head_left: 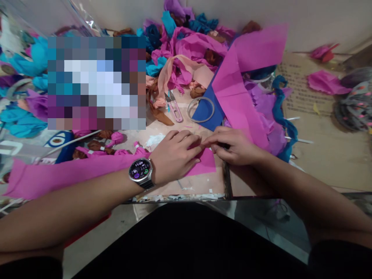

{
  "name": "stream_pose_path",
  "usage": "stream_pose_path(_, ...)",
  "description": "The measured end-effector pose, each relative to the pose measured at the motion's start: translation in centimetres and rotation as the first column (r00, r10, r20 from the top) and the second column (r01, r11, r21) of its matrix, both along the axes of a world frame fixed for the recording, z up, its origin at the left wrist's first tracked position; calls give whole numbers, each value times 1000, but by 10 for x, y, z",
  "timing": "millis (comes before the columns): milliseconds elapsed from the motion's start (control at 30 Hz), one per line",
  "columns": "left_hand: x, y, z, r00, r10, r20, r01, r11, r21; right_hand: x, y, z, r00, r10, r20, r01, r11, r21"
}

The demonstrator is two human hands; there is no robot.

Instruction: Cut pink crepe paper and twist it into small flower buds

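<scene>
Near snips and 1 ring, left fingers lie half-spread on pink paper; right fingers, grip unclear.

In the middle of the frame, the left hand, with a watch at its wrist, lies palm down on a pink paper strip that runs to the left edge. The right hand meets its fingertips at the strip's right end. Just above centre sit small snips and a thin ring, the ring partly over a blue sheet. Crumpled coloured paper heaps across the upper middle; printed cardboard fills the right side.
</scene>
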State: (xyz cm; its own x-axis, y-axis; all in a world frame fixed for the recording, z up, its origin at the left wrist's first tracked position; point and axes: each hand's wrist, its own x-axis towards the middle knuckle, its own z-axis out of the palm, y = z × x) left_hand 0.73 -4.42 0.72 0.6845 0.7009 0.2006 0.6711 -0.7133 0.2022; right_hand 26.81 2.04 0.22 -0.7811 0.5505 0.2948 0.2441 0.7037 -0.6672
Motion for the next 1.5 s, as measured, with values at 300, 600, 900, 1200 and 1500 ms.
stream_pose_path(300,0,0,1,1000,2,10,-2,1000,1,-1,1,2,999,46,3,-46,999,-7)
stream_pose_path(600,-1,0,2,1000,4,-3,-4,1000,-14,0,2,1,999,39,-18,-39,999,-2)
stream_pose_path(900,-1,0,0,1000,3,3,-3,1000,4,1,3,1,999,41,-17,-41,999,-6)
stream_pose_path(1200,-1,0,0,1000,10,6,-10,1000,-5,1,3,5,999,50,2,-50,999,-2)
stream_pose_path(1500,0,0,3,1000,8,4,-8,1000,-21,1,3,4,999,51,-4,-51,999,-7)
